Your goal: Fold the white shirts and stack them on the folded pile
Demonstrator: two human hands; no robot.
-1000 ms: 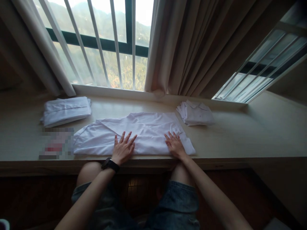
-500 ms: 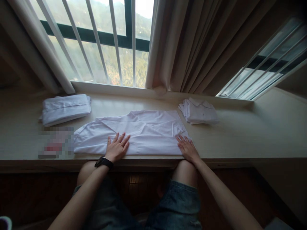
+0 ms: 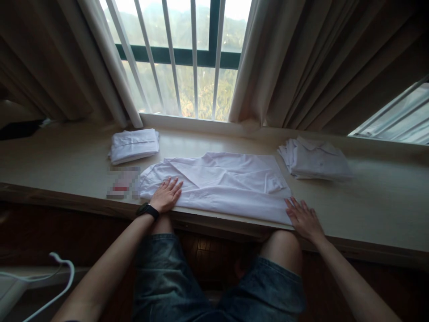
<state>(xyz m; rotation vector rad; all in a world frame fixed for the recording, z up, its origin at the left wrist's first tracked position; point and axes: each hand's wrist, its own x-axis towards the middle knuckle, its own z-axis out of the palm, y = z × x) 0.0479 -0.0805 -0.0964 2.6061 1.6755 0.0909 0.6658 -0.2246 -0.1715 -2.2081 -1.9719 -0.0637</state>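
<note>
A white shirt (image 3: 221,179) lies partly folded along the front edge of the ledge, with creases across its middle. My left hand (image 3: 166,195) rests flat on its left part, fingers spread, a dark watch on the wrist. At the shirt's right end, my right hand (image 3: 304,219) lies flat with the fingers apart, fingertips at the cloth's edge. Neither hand grips anything. Behind the shirt on the left sits a folded white garment stack (image 3: 134,146). Another stack of folded white shirts (image 3: 317,157), one collar showing, sits behind on the right.
The pale ledge (image 3: 378,210) runs under a barred window (image 3: 187,85) with curtains (image 3: 284,67) beside it. A blurred-out patch (image 3: 123,182) lies left of the shirt. At lower left is a white hanger-like curved piece (image 3: 69,273). My knees are below the ledge.
The view has turned left, so things appear shifted right. My left hand has slid left along the shirt, and my right hand has moved out to its right end.
</note>
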